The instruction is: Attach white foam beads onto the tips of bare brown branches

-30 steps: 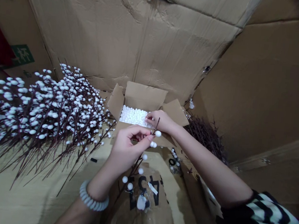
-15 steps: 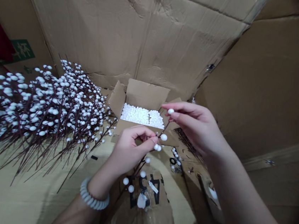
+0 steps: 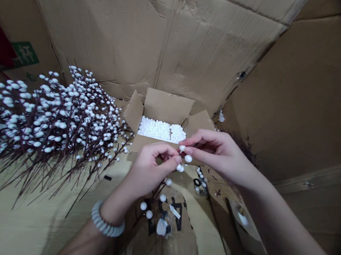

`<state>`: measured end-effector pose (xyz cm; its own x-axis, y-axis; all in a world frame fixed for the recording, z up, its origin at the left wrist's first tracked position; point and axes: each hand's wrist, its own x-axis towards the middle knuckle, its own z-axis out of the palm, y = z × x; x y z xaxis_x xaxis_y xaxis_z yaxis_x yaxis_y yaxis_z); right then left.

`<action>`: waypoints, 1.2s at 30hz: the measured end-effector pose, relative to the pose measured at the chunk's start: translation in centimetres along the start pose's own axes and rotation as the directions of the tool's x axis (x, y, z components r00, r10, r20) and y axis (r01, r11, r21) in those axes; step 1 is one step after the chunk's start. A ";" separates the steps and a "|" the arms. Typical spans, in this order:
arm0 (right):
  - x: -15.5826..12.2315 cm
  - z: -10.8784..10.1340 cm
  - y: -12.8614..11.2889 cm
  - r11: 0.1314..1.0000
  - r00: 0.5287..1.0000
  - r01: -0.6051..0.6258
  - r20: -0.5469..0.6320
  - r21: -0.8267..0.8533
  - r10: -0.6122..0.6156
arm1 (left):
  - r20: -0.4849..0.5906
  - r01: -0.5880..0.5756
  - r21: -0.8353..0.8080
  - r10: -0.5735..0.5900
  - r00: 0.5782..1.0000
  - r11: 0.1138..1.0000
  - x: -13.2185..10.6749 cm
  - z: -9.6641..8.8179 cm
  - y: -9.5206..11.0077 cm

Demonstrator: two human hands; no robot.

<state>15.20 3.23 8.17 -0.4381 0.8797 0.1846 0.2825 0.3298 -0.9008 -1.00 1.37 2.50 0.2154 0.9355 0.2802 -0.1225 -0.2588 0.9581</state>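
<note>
My left hand [image 3: 149, 170], a pale coil band at its wrist, pinches a thin brown branch [image 3: 158, 190] between thumb and fingers. White foam balls [image 3: 162, 198] sit along that branch below the hand, and a few more cluster by the fingertips. Just above them, my right hand [image 3: 221, 153] grips a small white ball [image 3: 182, 148] between thumb and index finger. The two hands' fingertips nearly meet; how the ball's stem joins the branch is hidden. Behind them stands an open cardboard box [image 3: 170, 99] with loose white balls [image 3: 155, 128] in it.
A big pile of white-berried branches [image 3: 67, 120] lies at the left. Cardboard walls [image 3: 114, 28] rise behind and to the right. A black ring [image 3: 196, 182] and a small black piece [image 3: 107, 177] lie on the table [image 3: 20, 225]. Taped cardboard [image 3: 172, 249] is in front.
My right hand has come down and slightly left with the white ball, closer to my left fingertips. My left hand keeps its pinch on the branch, almost in place.
</note>
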 end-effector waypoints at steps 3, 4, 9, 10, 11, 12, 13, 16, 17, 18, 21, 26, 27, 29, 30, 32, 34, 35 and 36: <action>0.0 -0.2 0.0 1.000 1.000 -0.019 0.011 0.023 0.019 | 0.003 -0.003 0.008 0.003 1.000 1.000 0.0 0.0 0.0; 0.0 -0.2 0.0 0.999 0.999 -0.028 0.016 0.027 0.028 | 0.004 -0.006 0.010 0.006 1.000 1.000 0.0 0.0 0.0; 0.1 -0.5 -0.2 0.999 0.998 -0.055 0.038 -0.002 0.055 | 0.004 -0.009 0.026 0.009 1.000 1.000 0.0 0.1 -0.1; 0.2 -0.5 -0.3 0.999 0.997 -0.053 0.048 -0.013 0.053 | 0.000 -0.006 0.034 0.006 1.000 0.999 -0.1 0.2 -0.1; 0.2 -0.5 -0.5 0.998 0.997 -0.050 0.061 -0.022 0.052 | -0.005 -0.003 0.042 0.003 1.000 0.999 -0.1 0.2 -0.1; 0.3 -0.5 -0.6 0.998 0.996 -0.047 0.076 -0.029 0.049 | -0.010 0.000 0.048 0.000 1.000 0.999 -0.1 0.2 -0.2; 0.4 -0.6 -0.7 0.998 0.995 -0.046 0.090 -0.035 0.049 | -0.014 0.005 0.051 -0.004 1.000 0.999 -0.1 0.3 -0.2; 0.5 -0.7 -1.1 0.997 0.990 -0.053 0.128 -0.058 0.060 | -0.019 0.015 0.035 -0.015 1.000 0.999 0.0 0.3 -0.2; 0.5 -0.7 -1.2 0.996 0.988 -0.054 0.139 -0.068 0.063 | -0.018 0.021 0.025 -0.020 1.000 0.999 0.0 0.4 -0.2; 0.5 -0.8 -1.2 0.996 0.987 -0.055 0.147 -0.077 0.066 | -0.015 0.026 0.014 -0.026 1.000 1.000 0.0 0.4 -0.2; 0.5 -1.0 -1.3 0.995 0.984 -0.061 0.161 -0.076 0.073 | -0.003 0.047 -0.018 -0.047 0.999 0.999 0.0 0.4 -0.1; 1.1 -1.6 -1.2 0.995 0.970 -0.080 0.224 -0.065 0.093 | 0.017 0.074 -0.036 -0.074 0.997 0.997 0.0 0.4 -0.2; 1.2 -1.7 -1.2 0.994 0.966 -0.082 0.241 -0.067 0.096 | 0.017 0.074 -0.031 -0.074 0.997 0.997 0.0 0.4 -0.2; 1.5 -1.8 -1.2 0.994 0.960 -0.083 0.261 -0.076 0.100 | 0.004 0.070 -0.020 -0.070 0.998 0.997 -0.1 0.4 -0.3; 1.6 -1.9 -1.2 0.993 0.959 -0.083 0.264 -0.082 0.102 | -0.005 0.067 -0.016 -0.068 0.998 0.998 0.0 0.4 -0.3; 1.7 -1.9 -1.3 0.992 0.958 -0.080 0.266 -0.095 0.103 | -0.014 0.059 -0.011 -0.060 0.998 0.998 0.0 0.4 -0.3; 1.8 -1.9 -1.3 0.991 0.957 -0.073 0.272 -0.108 0.101 | -0.013 0.051 -0.006 -0.051 0.999 0.999 0.0 0.4 -0.3; 1.8 -1.9 -1.2 0.991 0.956 -0.069 0.276 -0.115 0.099 | -0.010 0.047 -0.005 -0.047 0.999 0.999 -0.1 0.5 -0.3; 1.8 -1.9 -1.2 0.990 0.955 -0.066 0.279 -0.122 0.098 | -0.006 0.044 -0.007 -0.044 0.999 0.999 -0.1 0.5 -0.3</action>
<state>15.68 5.03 10.31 -0.6290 0.7771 -0.0211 0.4125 0.3106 -0.8564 -0.54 1.27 2.21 0.2150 0.9473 0.2375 -0.1198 -0.2157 0.9691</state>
